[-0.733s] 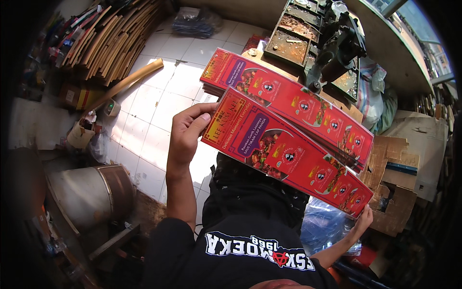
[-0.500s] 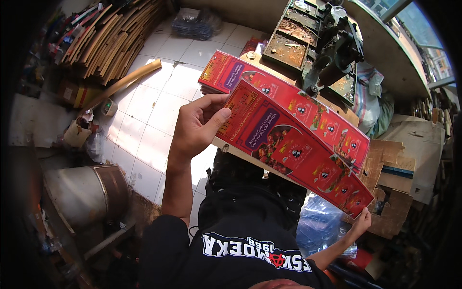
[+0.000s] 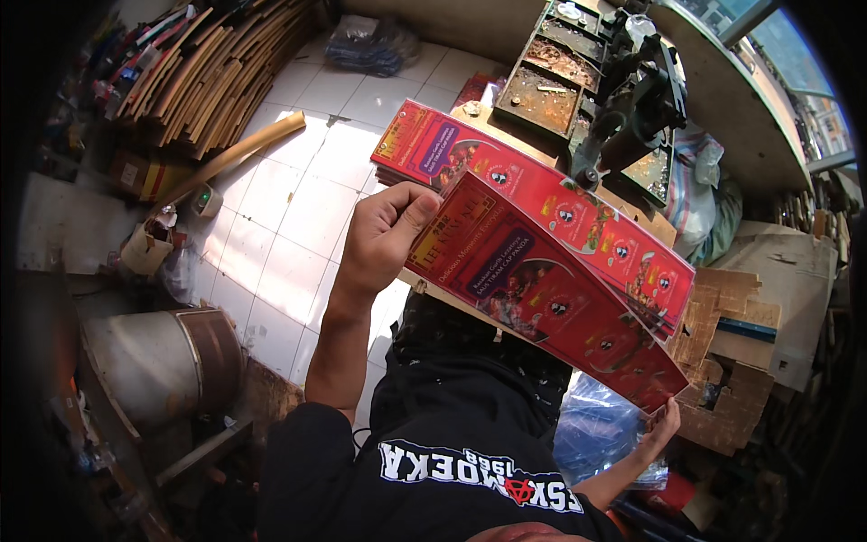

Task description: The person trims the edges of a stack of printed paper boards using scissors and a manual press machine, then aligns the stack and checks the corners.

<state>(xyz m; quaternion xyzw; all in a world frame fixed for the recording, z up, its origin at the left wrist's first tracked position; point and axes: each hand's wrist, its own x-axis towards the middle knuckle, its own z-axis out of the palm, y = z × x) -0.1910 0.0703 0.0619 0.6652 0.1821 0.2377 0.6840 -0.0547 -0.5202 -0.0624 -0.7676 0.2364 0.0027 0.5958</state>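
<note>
A long red printed strip (image 3: 551,303) with food pictures and a purple panel is held up in front of me at a slant. My left hand (image 3: 384,237) grips its upper left end, with the thumb on top and the other fingers curled. At the lower right corner, the fingers of my right hand (image 3: 661,429) pinch the edge. Just beyond lies a stack of matching red strips (image 3: 533,190), partly covered by the held one. The stack rests on a wooden board, most of which is hidden.
A black metal machine (image 3: 637,122) stands behind the stack, beside a compartment tray (image 3: 540,99) of small bits. Cut cardboard (image 3: 722,361) lies to the right, above clear plastic bags (image 3: 596,425). On the left are a metal drum (image 3: 144,370) and a cardboard tube (image 3: 244,154).
My left hand has shifted slightly right and down, its fingers curling tighter. The held strip has tilted, and its right end has moved a little left with my right hand.
</note>
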